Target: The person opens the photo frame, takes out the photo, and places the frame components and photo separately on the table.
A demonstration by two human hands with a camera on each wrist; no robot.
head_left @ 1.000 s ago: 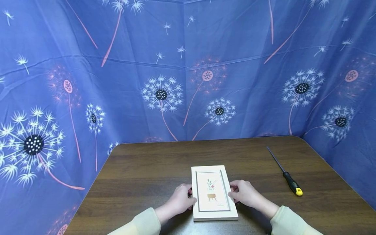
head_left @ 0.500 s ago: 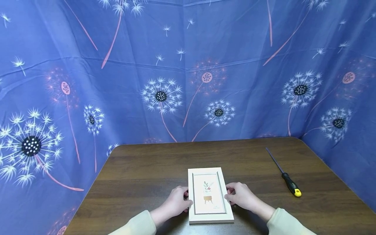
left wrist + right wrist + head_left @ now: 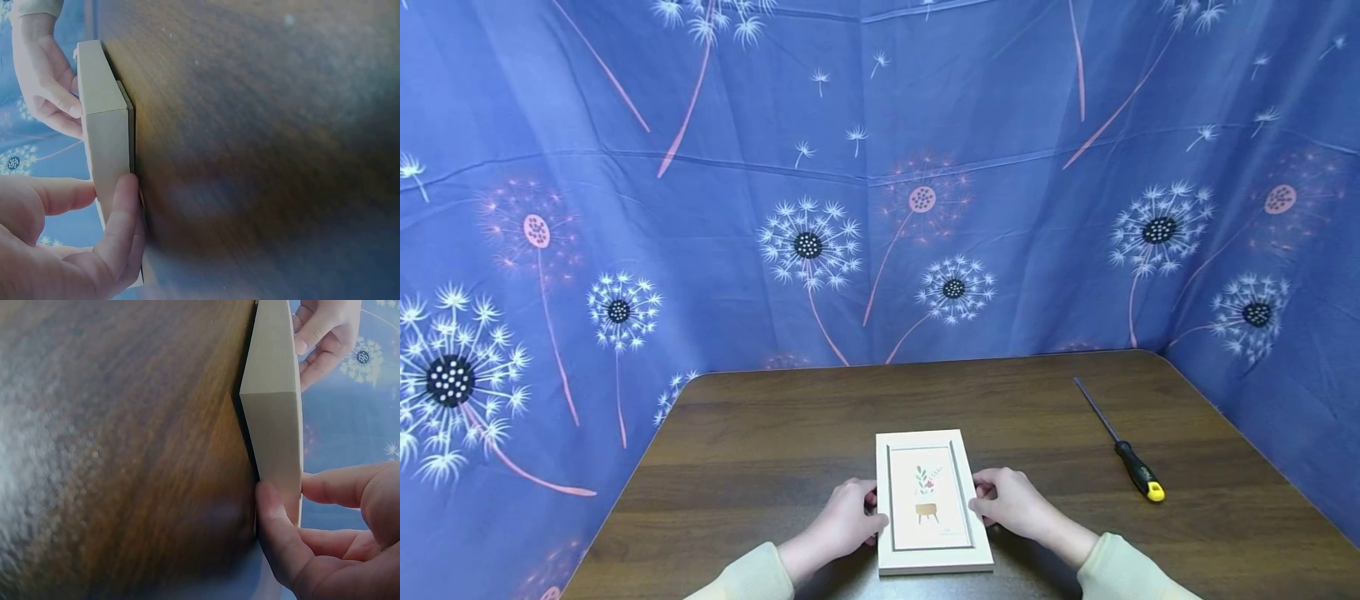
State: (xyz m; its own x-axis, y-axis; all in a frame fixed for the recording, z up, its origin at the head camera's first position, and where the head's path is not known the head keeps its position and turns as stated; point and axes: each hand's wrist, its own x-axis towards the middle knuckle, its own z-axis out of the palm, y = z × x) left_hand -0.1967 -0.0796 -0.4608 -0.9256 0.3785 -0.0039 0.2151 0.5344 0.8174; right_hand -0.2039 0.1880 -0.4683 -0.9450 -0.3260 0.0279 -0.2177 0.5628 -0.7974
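A white picture frame (image 3: 936, 562) lies face up near the front of the table, its print of a potted plant (image 3: 927, 500) showing. My left hand (image 3: 842, 521) grips its left edge, thumb on the front border and fingers at the side. On the opposite edge my right hand (image 3: 1011, 504) pinches the border the same way. In the left wrist view the frame's side wall (image 3: 106, 137) shows close over the table, a thin backing edge beneath it. The right wrist view shows the frame's corner (image 3: 272, 425) with a dark gap under it.
On the right of the brown wooden table (image 3: 760, 450) lies a screwdriver (image 3: 1135, 467) with a black and yellow handle, its shaft pointing away. A blue dandelion-print cloth (image 3: 722, 250) hangs behind the table and along both sides.
Both hands have shifted the picture frame slightly left, keeping their grip. The whole head view has also drifted a little. The screwdriver still lies in its place on the table.
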